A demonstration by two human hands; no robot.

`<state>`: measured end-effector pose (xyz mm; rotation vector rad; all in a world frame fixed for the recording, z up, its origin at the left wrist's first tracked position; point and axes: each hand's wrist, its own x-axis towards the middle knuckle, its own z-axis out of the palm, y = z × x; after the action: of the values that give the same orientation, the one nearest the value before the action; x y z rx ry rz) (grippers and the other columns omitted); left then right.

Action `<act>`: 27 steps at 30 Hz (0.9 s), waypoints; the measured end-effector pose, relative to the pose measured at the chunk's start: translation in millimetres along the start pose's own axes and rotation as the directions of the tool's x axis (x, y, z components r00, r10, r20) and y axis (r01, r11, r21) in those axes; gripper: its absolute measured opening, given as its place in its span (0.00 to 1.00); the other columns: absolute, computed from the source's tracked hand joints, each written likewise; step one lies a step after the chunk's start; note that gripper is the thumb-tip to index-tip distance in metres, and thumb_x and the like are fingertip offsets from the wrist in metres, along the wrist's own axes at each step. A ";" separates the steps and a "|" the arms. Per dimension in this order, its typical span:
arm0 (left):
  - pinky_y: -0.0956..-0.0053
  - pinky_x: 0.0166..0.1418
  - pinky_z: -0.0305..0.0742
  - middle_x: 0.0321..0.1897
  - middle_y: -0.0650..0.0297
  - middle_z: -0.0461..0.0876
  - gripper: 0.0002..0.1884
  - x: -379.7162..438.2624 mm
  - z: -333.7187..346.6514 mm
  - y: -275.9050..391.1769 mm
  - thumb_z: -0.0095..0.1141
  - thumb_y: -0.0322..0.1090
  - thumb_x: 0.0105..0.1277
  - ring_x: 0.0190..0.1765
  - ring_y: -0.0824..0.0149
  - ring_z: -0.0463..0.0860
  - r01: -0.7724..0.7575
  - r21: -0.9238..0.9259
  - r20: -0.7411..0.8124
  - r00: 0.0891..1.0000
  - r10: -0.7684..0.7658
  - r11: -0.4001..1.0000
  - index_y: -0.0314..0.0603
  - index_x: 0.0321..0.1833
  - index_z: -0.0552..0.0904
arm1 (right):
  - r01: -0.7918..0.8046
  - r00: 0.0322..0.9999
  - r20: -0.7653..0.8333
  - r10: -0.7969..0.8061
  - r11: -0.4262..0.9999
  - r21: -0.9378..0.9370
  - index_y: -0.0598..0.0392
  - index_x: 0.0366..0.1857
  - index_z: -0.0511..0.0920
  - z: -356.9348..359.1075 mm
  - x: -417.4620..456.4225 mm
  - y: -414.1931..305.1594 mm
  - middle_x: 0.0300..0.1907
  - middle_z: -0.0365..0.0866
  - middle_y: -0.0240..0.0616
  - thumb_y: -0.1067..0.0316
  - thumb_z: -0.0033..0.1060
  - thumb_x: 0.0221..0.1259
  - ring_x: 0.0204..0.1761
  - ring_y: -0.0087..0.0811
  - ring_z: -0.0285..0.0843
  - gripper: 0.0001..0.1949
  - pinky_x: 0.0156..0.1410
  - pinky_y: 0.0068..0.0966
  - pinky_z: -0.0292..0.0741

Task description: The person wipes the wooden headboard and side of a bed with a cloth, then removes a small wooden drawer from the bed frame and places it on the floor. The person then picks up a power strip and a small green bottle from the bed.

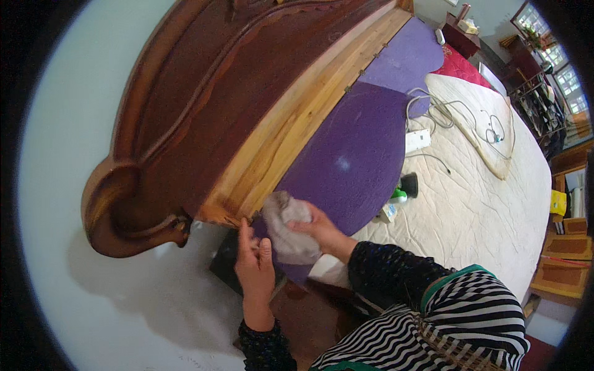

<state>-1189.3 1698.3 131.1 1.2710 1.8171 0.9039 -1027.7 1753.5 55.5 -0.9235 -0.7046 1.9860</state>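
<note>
My right hand grips a crumpled greyish cloth beside the lower end of the wooden headboard. My left hand is raised with its fingers apart, one fingertip at the corner of the bare light-wood ledge. It holds nothing that I can see. The dark brown carved headboard rises to the left of the ledge. A purple padded panel with small metal pieces along its edge lies on the ledge's right side.
A cream mattress bears a white power strip, coiled grey cables and a green and black object. A dark nightstand with a tissue box stands at the far end. A white wall borders the left side.
</note>
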 end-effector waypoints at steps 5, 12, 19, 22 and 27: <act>0.59 0.69 0.63 0.63 0.51 0.68 0.23 61.9 -97.6 36.3 0.54 0.40 0.70 0.65 0.51 0.69 -0.183 0.560 -0.568 0.625 0.535 0.808 0.35 0.63 0.71 | 0.135 0.948 -0.292 -0.125 0.991 0.017 0.57 0.52 0.73 -58.6 47.5 -84.2 0.44 0.81 0.38 0.72 0.64 0.56 0.44 0.33 0.81 0.19 0.48 0.33 0.81; 0.61 0.67 0.65 0.60 0.54 0.74 0.20 134.0 -274.2 55.4 0.40 0.43 0.76 0.63 0.54 0.71 -0.016 0.867 -0.430 0.481 0.764 0.498 0.35 0.59 0.76 | 0.421 0.617 -0.024 -0.787 0.355 -0.835 0.58 0.58 0.69 -110.4 198.0 -294.2 0.49 0.80 0.49 0.58 0.68 0.52 0.48 0.39 0.80 0.30 0.51 0.34 0.77; 0.74 0.50 0.68 0.36 0.60 0.72 0.13 135.7 -305.6 43.8 0.41 0.37 0.76 0.42 0.64 0.72 0.003 0.805 -0.522 0.479 0.706 0.593 0.33 0.40 0.75 | -0.059 0.669 -0.133 -0.731 0.126 -0.990 0.60 0.63 0.67 -172.5 362.6 -357.6 0.55 0.77 0.52 0.52 0.61 0.54 0.56 0.50 0.75 0.34 0.59 0.40 0.72; 0.77 0.44 0.66 0.30 0.63 0.66 0.13 159.1 -274.7 52.1 0.41 0.36 0.76 0.36 0.67 0.67 -0.157 0.746 -0.529 0.450 0.719 0.647 0.34 0.35 0.71 | -0.301 0.556 -0.085 -0.827 -0.105 -0.948 0.55 0.48 0.80 -193.1 376.8 -348.7 0.53 0.78 0.49 0.59 0.57 0.53 0.54 0.51 0.76 0.19 0.58 0.42 0.73; 0.74 0.46 0.68 0.31 0.63 0.69 0.12 144.6 -302.1 44.9 0.44 0.36 0.74 0.37 0.67 0.70 0.018 0.931 -0.349 0.343 0.872 0.365 0.35 0.35 0.73 | -0.214 0.676 0.182 -0.714 -0.427 -0.878 0.55 0.33 0.85 -86.0 358.5 -264.3 0.40 0.83 0.49 0.62 0.57 0.51 0.42 0.52 0.81 0.12 0.49 0.41 0.78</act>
<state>-1465.6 1807.2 292.3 2.5042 2.9468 1.1614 -985.3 2204.7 76.3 -1.8018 -2.0705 -0.2502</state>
